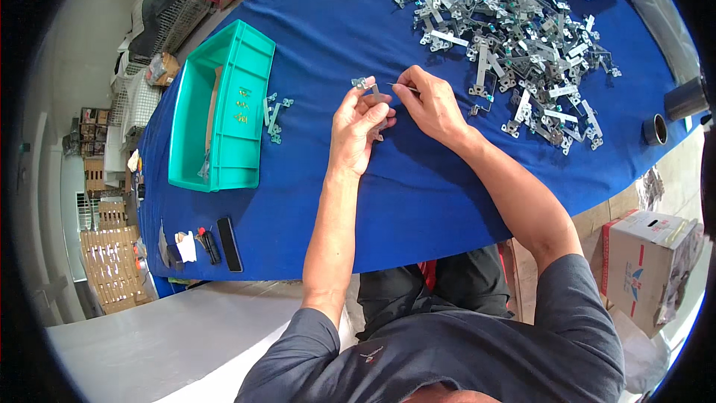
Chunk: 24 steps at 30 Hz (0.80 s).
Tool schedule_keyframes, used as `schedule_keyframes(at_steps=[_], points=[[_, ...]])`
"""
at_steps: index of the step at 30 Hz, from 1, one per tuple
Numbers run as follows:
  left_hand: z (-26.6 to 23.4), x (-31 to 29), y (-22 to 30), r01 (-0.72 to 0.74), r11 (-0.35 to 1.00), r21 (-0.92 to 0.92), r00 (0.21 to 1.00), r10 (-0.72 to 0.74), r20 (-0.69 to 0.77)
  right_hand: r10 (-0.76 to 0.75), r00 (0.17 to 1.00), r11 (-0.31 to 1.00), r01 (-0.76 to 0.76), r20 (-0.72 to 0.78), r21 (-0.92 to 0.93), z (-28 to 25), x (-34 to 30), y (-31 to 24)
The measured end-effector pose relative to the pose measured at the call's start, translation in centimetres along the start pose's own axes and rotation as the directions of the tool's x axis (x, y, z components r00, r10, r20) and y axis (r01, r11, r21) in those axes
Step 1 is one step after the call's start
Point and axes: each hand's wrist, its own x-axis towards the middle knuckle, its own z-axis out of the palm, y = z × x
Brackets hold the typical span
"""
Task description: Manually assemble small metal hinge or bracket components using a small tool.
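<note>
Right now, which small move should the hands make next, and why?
Probably the right hand should bring its thin piece slightly left, to the bracket. The left hand holds that bracket up, and the thin piece points toward it; whether they already touch is too small to tell.

A dark grey shirt (462, 351) — short-sleeved — is worn with black trousers (470, 277)
</note>
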Motion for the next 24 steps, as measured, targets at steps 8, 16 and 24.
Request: schedule_keyframes(at_steps=[8, 16, 24], points=[[-0.1, -0.1, 0.2, 0.113, 0.943, 0.314, 0.994, -0.104, -0.046, 0.078, 0.997, 0.997, -0.078, -0.008, 0.012, -0.5, 0.1, -0.1], [-0.2, -0.3, 0.5, 0.046, 0.949, 0.312, 0.991, -0.005, -0.131, 0.062, 0.998, 0.998, -0.062, 0.014, 0.024, 0.0, 0.2, 0.5], [0.5, -0.3, 0.7, 0.03, 0.981, 0.193, 0.999, -0.021, -0.049, 0.088, 0.996, 0.996, -0.088, 0.021, 0.014, -0.3, 0.0, 0.5]])
